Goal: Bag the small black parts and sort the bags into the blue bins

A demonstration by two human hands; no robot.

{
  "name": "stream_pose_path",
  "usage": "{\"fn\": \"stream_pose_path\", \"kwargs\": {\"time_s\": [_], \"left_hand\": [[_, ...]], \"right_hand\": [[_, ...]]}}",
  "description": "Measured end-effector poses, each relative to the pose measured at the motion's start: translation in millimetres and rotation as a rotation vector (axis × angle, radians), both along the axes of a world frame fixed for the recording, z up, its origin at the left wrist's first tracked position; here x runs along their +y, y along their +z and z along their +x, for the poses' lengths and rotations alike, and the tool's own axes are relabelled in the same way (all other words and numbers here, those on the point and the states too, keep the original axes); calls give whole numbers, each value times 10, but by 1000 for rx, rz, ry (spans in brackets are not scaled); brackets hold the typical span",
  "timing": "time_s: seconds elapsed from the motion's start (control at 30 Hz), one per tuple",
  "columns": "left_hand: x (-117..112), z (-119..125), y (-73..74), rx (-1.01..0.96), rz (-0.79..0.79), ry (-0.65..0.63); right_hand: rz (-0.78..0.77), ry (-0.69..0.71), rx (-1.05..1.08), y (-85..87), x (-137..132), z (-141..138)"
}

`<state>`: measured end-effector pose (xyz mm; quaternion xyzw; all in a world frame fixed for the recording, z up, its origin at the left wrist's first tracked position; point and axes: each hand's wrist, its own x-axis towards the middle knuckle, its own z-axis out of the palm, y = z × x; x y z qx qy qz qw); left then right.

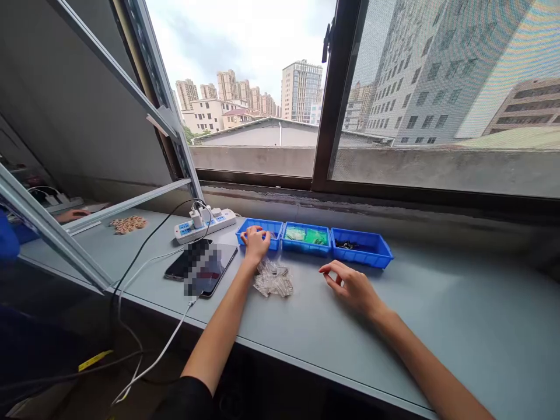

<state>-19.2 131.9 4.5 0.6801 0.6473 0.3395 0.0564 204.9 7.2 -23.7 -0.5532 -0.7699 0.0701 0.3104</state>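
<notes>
My left hand reaches over the left blue bin, its bent fingers apart and fingertips dipping inside; what they touch is hidden. Below that hand, on the grey tabletop, lies a pile of small clear plastic pieces or packets. To the pile's right, my right hand hovers low over the table. Its thumb and index fingertips meet in a pinch, and anything between them is too small to make out. The middle blue bin holds white and green packets. Dark small parts lie in the right blue bin.
Left of my left arm lie a tablet and a dark phone. Behind them is a white power strip with cables. A metal frame and a heap of small tan pieces are farther left. Another person's hand shows there.
</notes>
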Motion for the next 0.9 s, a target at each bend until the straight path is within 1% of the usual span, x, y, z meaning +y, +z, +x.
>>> {"fn": "stream_pose_path", "kwargs": {"time_s": [0.17, 0.33, 0.43, 0.53, 0.6, 0.67, 0.73, 0.77, 0.83, 0.9], "left_hand": [[-17, -22, 10, 13, 8, 13], [-44, -36, 22, 63, -29, -64], [-45, -35, 28, 81, -44, -82], [-47, -25, 60, 76, -30, -87], [-62, -18, 105, 66, 28, -96], [-96, -14, 166, 51, 121, -164], [-155, -10, 232, 46, 147, -314], [-192, -7, 262, 55, 105, -408], [-270, 2, 308, 113, -85, -566], [-335, 13, 328, 214, -300, -629]], "right_hand": [[-10, 4, -16, 24, -13, -12], [-42, 8, -28, 29, -8, -19], [-56, 10, -34, 24, -4, -18], [-62, 22, -35, 19, -5, -14], [-58, 27, -37, 17, -4, -11], [-59, 28, -40, 16, 0, -10], [-67, 26, -39, 17, 4, -10], [-73, 28, -39, 19, 6, -12], [-82, 31, -40, 25, 9, -17], [-83, 29, -49, 28, 11, -24]]}}
